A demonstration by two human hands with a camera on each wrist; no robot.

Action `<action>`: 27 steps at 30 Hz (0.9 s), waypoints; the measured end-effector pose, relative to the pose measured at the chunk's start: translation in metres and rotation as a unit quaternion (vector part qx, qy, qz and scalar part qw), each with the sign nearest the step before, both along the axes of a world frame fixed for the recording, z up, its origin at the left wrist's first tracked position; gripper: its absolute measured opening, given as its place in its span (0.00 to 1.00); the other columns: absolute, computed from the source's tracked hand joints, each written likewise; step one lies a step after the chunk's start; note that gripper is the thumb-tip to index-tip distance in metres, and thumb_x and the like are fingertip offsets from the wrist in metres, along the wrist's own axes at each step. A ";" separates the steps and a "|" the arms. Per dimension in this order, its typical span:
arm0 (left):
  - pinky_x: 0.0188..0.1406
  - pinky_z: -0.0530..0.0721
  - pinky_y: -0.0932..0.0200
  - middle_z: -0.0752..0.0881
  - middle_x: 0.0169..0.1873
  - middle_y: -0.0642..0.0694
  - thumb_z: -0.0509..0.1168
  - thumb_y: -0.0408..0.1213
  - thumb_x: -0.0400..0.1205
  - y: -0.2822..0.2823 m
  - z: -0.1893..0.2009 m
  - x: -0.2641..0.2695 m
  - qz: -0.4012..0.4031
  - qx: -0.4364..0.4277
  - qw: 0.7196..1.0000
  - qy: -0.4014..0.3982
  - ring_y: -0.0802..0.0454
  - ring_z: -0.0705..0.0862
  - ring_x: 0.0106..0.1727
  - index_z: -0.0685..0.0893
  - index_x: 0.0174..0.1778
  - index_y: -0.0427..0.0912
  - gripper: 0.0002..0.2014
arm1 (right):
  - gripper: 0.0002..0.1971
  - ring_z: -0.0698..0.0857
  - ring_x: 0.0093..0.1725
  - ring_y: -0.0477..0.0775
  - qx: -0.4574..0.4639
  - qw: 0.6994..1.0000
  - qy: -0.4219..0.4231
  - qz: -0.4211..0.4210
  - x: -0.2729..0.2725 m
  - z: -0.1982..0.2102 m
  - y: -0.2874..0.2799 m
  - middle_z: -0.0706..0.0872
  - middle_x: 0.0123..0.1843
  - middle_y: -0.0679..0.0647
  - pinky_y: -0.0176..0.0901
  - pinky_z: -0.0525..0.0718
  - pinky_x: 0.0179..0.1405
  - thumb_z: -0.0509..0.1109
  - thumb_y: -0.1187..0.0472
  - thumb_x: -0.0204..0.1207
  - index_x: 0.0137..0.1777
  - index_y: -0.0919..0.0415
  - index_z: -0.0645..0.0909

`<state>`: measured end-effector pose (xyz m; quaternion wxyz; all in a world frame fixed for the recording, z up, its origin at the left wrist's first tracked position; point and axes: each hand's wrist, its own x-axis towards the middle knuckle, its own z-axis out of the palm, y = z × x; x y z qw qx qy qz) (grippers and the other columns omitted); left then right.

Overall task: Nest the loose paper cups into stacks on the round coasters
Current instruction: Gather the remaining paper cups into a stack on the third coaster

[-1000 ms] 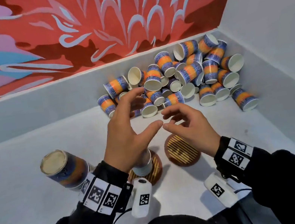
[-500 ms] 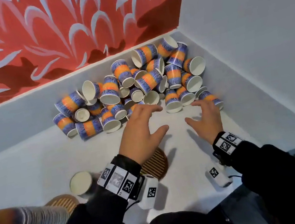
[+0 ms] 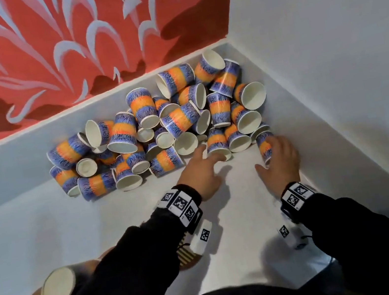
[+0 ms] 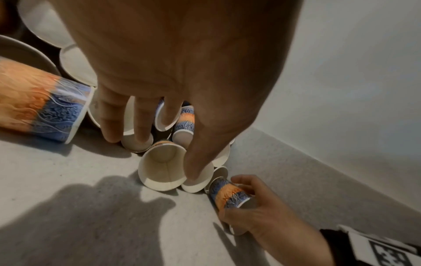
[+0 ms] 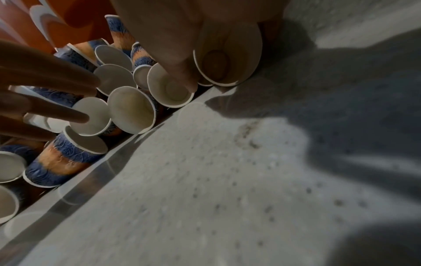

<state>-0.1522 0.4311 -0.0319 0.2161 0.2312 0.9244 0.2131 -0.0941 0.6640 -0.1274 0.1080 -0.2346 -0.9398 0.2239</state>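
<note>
We count some thirty-odd cups (image 3: 159,130) heaped in the table (image 3: 48,238) corner, our right hand (image 3: 281,164) gripping one cup (image 3: 264,145), left hand (image 3: 201,172) spread, touching another's rim (image 4: 163,171).

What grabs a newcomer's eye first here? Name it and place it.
The heap of blue-and-orange paper cups jumbled in the far corner, under the red mural. Next, both hands at its near edge: the right hand grips one cup, and the left hand reaches with spread fingers.

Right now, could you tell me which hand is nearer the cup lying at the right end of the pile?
Right. The right hand grips that cup; the left hand reaches into the pile's middle, apart from it.
</note>
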 end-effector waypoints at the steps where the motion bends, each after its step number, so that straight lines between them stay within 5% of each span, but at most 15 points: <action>1: 0.82 0.71 0.48 0.51 0.92 0.43 0.71 0.33 0.82 0.005 -0.002 -0.004 -0.009 -0.013 1.000 0.007 0.37 0.67 0.88 0.77 0.82 0.59 0.31 | 0.40 0.75 0.75 0.71 -0.003 1.000 -0.002 -0.001 -0.001 -0.001 0.001 0.75 0.79 0.62 0.67 0.75 0.75 0.86 0.57 0.67 0.78 0.56 0.73; 5: 0.82 0.73 0.43 0.50 0.93 0.44 0.70 0.28 0.79 0.019 -0.013 -0.017 -0.028 -0.045 0.998 0.023 0.34 0.68 0.87 0.75 0.84 0.58 0.36 | 0.35 0.76 0.72 0.71 -0.019 0.999 0.032 0.002 0.000 -0.002 0.003 0.76 0.77 0.63 0.68 0.76 0.74 0.83 0.63 0.70 0.76 0.58 0.75; 9: 0.77 0.80 0.41 0.61 0.89 0.45 0.68 0.28 0.80 0.021 -0.025 -0.021 -0.031 -0.057 0.997 0.043 0.36 0.75 0.82 0.73 0.86 0.48 0.36 | 0.35 0.76 0.72 0.68 -0.056 0.989 0.123 0.059 0.011 0.002 -0.001 0.76 0.74 0.61 0.71 0.76 0.75 0.84 0.66 0.65 0.72 0.59 0.75; 12: 0.65 0.87 0.42 0.74 0.81 0.47 0.68 0.30 0.81 0.010 -0.024 -0.014 -0.016 -0.055 0.992 0.110 0.37 0.84 0.71 0.80 0.81 0.46 0.29 | 0.33 0.77 0.73 0.63 -0.108 0.977 0.169 0.065 0.019 0.013 -0.007 0.76 0.73 0.56 0.68 0.78 0.74 0.86 0.66 0.65 0.67 0.54 0.75; 15: 0.54 0.89 0.43 0.87 0.63 0.49 0.69 0.35 0.81 -0.005 -0.022 0.001 -0.012 0.029 0.989 0.145 0.43 0.89 0.56 0.89 0.66 0.49 0.17 | 0.33 0.80 0.72 0.58 -0.171 0.961 0.205 0.076 0.025 0.028 -0.014 0.76 0.72 0.51 0.58 0.80 0.75 0.88 0.66 0.67 0.67 0.51 0.75; 17: 0.51 0.88 0.48 0.90 0.55 0.52 0.69 0.36 0.78 -0.011 -0.021 0.011 -0.032 0.106 0.989 0.099 0.49 0.89 0.49 0.90 0.59 0.51 0.14 | 0.32 0.80 0.70 0.52 -0.200 0.954 0.202 0.093 0.027 0.034 -0.018 0.78 0.70 0.48 0.50 0.80 0.73 0.88 0.65 0.68 0.67 0.48 0.76; 22: 0.50 0.84 0.62 0.87 0.60 0.54 0.78 0.40 0.75 -0.016 -0.019 0.023 -0.065 0.118 0.990 -0.034 0.55 0.88 0.51 0.85 0.73 0.52 0.27 | 0.32 0.81 0.67 0.50 -0.246 0.954 0.147 0.090 0.035 0.031 -0.033 0.80 0.67 0.45 0.50 0.81 0.70 0.87 0.63 0.70 0.65 0.40 0.74; 27: 0.62 0.86 0.58 0.92 0.52 0.57 0.80 0.45 0.77 -0.013 -0.033 0.045 0.063 0.172 0.975 -0.128 0.59 0.89 0.51 0.90 0.69 0.52 0.23 | 0.30 0.81 0.66 0.50 -0.254 0.951 0.155 0.089 0.043 0.029 -0.049 0.78 0.64 0.42 0.50 0.82 0.69 0.88 0.60 0.70 0.66 0.45 0.76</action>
